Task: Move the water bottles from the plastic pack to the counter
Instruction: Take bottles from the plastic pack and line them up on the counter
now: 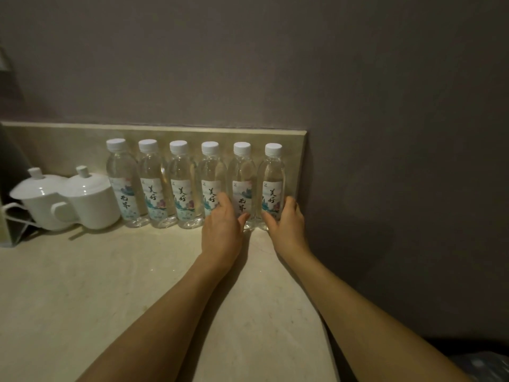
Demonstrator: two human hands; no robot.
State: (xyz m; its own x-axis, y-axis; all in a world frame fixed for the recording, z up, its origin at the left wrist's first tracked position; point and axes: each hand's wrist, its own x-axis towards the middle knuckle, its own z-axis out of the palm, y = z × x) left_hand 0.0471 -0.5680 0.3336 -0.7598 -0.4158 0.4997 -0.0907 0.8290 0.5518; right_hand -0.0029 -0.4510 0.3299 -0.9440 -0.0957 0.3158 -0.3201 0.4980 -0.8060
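Six clear plastic water bottles (white ribbed caps, paper labels) stand upright in a touching row along the back edge of the smooth, pale stone counter. The left hand cups the fifth bottle; the right hand cups the sixth bottle at the right back corner. Two glossy white lidded mugs sit at the left end.

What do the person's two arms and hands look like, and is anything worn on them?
Both forearms are bare up to the picture's lower edge: no sleeves, no gloves. The left hand and the right hand show no ring, watch or bracelet. The dim light hides finer details such as the nails.
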